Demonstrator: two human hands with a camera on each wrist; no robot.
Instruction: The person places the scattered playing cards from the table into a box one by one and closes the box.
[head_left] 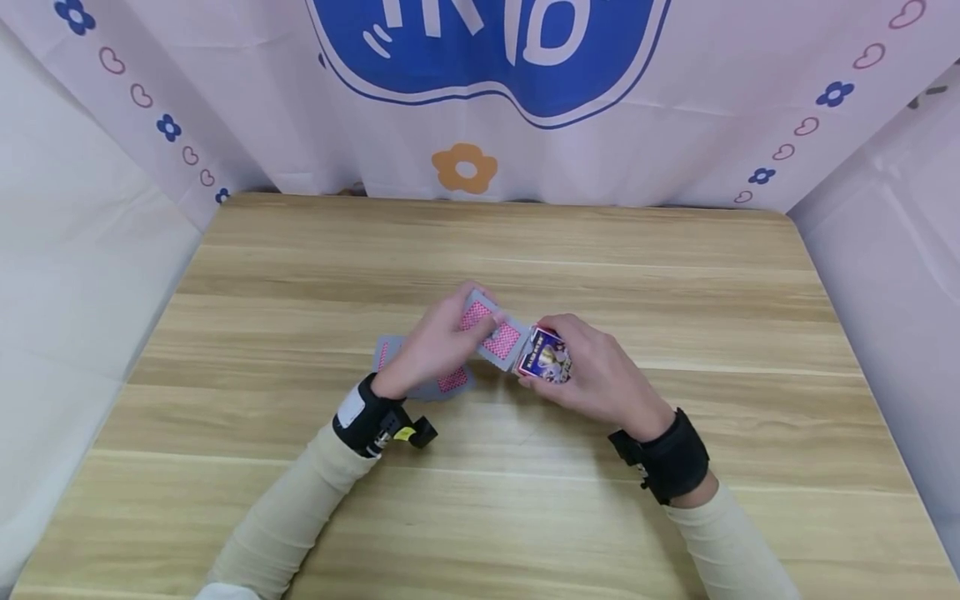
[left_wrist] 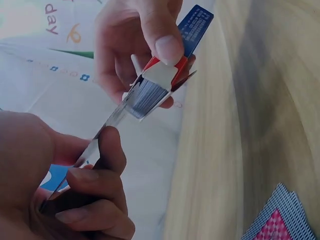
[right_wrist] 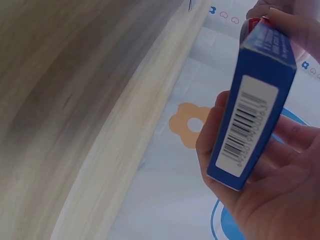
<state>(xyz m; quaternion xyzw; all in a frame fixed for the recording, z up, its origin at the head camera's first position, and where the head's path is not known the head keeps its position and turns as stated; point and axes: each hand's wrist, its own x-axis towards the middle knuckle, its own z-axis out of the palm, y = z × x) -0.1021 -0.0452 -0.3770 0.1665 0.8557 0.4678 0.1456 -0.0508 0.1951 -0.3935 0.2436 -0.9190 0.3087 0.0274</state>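
Observation:
My right hand (head_left: 600,367) grips a blue and red playing card box (head_left: 546,357), its flap raised toward the left. Edges of a card stack (left_wrist: 148,96) show inside the box mouth in the left wrist view. With thumb and curled fingers, my left hand (head_left: 438,337) pinches a few playing cards (head_left: 501,340) with pink-patterned backs. Their far end reaches the box opening; whether they are fully out of it I cannot tell. The box's barcode end (right_wrist: 244,129) faces the right wrist camera. Under the left wrist, more playing cards (head_left: 453,382) lie on the table, partly hidden.
The wooden table (head_left: 480,517) stretches out around both hands. A white printed cloth (head_left: 375,150) with a blue emblem and an orange flower hangs along its back edge. White sheets stand at the left and right sides.

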